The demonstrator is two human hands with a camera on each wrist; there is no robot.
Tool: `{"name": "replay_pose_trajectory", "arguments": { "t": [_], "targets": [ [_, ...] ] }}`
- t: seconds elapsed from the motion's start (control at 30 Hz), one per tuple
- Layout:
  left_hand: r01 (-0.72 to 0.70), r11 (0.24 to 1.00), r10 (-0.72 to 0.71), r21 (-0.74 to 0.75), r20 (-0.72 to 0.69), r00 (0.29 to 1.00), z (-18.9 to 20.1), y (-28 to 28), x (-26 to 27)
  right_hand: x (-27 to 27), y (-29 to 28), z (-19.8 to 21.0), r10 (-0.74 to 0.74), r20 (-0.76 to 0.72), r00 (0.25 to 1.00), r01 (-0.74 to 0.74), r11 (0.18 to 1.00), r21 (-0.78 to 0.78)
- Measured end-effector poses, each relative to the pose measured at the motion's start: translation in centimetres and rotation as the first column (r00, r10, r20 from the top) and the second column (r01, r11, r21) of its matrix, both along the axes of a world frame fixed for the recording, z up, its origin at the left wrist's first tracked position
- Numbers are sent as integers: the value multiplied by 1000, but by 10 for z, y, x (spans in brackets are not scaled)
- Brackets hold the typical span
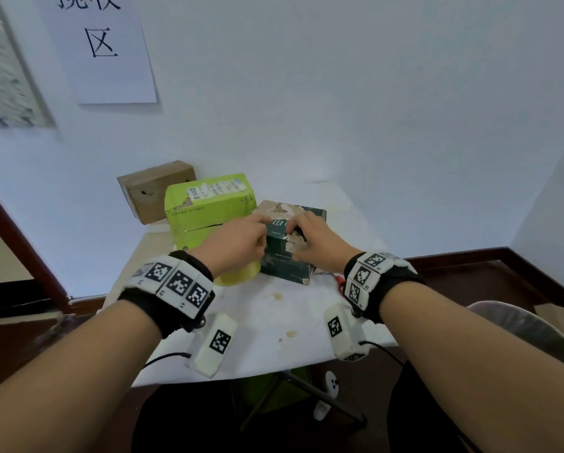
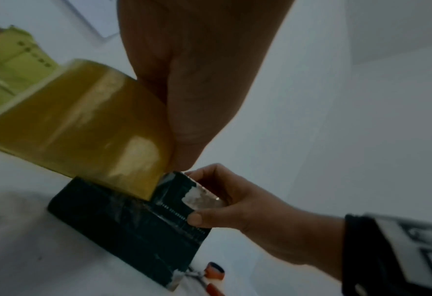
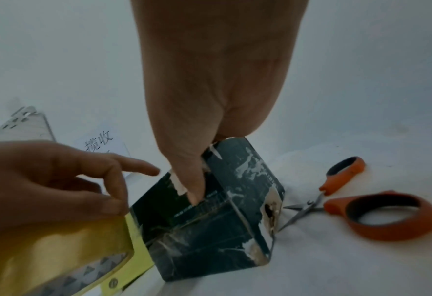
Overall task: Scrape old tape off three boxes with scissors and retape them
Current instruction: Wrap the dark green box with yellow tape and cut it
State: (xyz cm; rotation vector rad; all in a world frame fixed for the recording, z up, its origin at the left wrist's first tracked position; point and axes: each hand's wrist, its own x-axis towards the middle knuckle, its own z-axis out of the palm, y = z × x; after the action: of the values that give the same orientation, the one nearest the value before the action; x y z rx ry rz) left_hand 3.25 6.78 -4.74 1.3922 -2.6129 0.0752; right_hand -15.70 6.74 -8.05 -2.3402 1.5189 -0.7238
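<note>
Desk (image 1: 267, 325): white top, stained near its middle; it carries all three boxes, the tape and the scissors.
Green box (image 1: 208, 207): stands toward the far left corner of the desk. It bears a white shipping label with a barcode, and I cannot read the print.
Brown box (image 1: 153, 188): sits at the far left corner, behind the green box.
Dark box (image 1: 287, 256): the box in hand, near the desk's middle, with torn paper patches on top. It carries white characters that I cannot make out.
Tape roll (image 1: 238, 276): yellowish, touching the dark box's left face. I judge the retaping step is under way.
Left hand (image 1: 235, 243): I hold the roll in curled fingers, forefinger stretched toward the box.
Right hand (image 1: 316, 243): my fingers curl over the top edge, thumb pressing the near face.
Method: I would keep the thumb pinning the tape end, draw the roll taut, then smooth the strip flat.
Scissors (image 3: 361, 204): orange-handled, lying idle just beside the box's right corner.
Wall sign (image 1: 101, 47): reads 揽收 in the right wrist view, 区 below.
</note>
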Motion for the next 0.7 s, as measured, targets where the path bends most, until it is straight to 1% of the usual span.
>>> {"name": "replay_pose_trajectory", "arguments": {
  "t": [0.03,0.1,0.17,0.2,0.27,0.3,0.33,0.4,0.43,0.47,0.5,0.53,0.57,0.6,0.63,0.7],
  "targets": [
    [-8,1000,9,-15,70,998,-3,-2,-2,1,0,-1,0,-53,999,0,1000,1],
    [-11,1000,12,-7,139,990,-9,-3,-4,0,1,1,22,-98,995,-21,1000,9],
    [-8,1000,9,-5,158,987,-8,-3,-4,-3,2,4,82,-80,993,-81,997,18],
    [-9,1000,9,-3,164,986,-7,-3,-4,-4,3,5,114,-96,989,-114,993,11],
    [-10,1000,6,21,177,984,-5,-5,-3,-7,3,4,130,-226,965,-138,990,-17],
    [-13,999,6,34,177,984,-5,-7,-1,-11,4,2,107,-286,952,-117,993,-17],
    [-18,999,9,50,170,985,-6,-9,2,-16,6,1,81,-314,946,-86,996,-3],
    [-19,997,8,73,146,989,-8,-13,7,-28,9,0,41,-294,955,-29,999,45],
    [-14,997,3,82,132,991,-9,-15,8,-34,10,1,16,-256,966,2,998,69],
    [-12,996,1,93,118,993,-10,-15,9,-38,11,3,-22,-177,984,40,994,98],
    [-14,995,4,102,101,995,-9,-15,10,-41,11,5,-90,-50,995,96,987,131],
    [-18,994,9,106,90,996,-8,-15,9,-42,10,8,-177,98,979,159,973,166],
    [-24,994,15,103,89,996,-6,-15,9,-42,8,10,-259,232,938,214,955,204],
    [-30,995,21,99,97,995,-4,-14,8,-41,6,11,-316,315,895,247,939,241],
    [-35,994,25,99,105,994,-3,-13,7,-38,3,11,-342,364,866,247,927,284],
    [-40,993,28,111,108,994,-1,-12,5,-29,1,9,-347,445,825,173,906,386]
  ]
}}
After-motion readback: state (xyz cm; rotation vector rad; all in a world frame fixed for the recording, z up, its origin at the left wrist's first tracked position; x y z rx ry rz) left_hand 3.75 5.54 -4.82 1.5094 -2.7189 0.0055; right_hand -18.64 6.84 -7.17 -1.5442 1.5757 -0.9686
